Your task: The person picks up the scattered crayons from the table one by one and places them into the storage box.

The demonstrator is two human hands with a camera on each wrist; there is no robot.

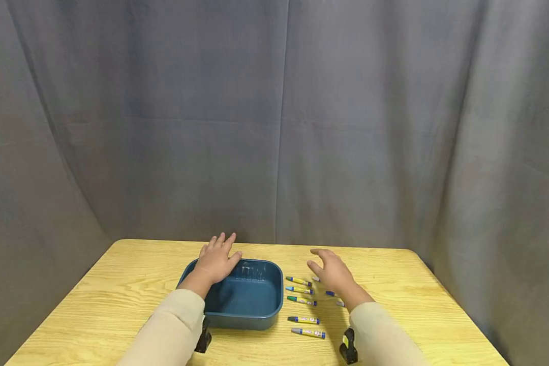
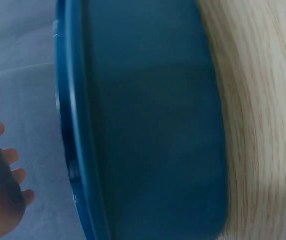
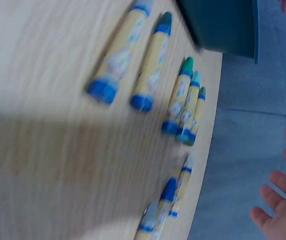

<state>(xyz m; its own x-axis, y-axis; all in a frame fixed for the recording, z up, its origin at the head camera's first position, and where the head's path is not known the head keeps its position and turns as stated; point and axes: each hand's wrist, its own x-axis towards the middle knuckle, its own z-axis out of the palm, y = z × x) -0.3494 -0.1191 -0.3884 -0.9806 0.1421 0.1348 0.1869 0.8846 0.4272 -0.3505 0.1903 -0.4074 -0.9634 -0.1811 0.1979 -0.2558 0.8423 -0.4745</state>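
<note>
A: Where are the crayons [image 1: 302, 301] found, and why there?

B: Five are laid in a loose column just beside the bin [image 1: 238, 322], on its right, tips turned toward it; the spacing is perhaps meant to let each be pinched singly. Three others are partly hidden by the right hand [image 1: 334, 274] and its sleeve [image 1: 384, 333], but are shown together in the right wrist view

A: Is anything gripped?

B: Nothing, by either. The left hand [image 1: 215, 262] is held over the bin's far left part, fingers spread, and is seen apart from the rim in the left wrist view. The right is held above the farther crayons, fingers loosely bent, thumb apart, presumably so that one can be reached from above

A: Which edges are to be minded?

B: The bin's raised rim, by which a low sweep could be caught. Behind it, only a strip of wood is left before the far edge of the table [image 1: 416, 305], where the curtain [image 1: 201, 127] is hung

A: And where is room given?

B: Broad wood is seen on both outer sides. Between bin and crayons the gap is narrow, so lifting is judged safer than sliding
</note>
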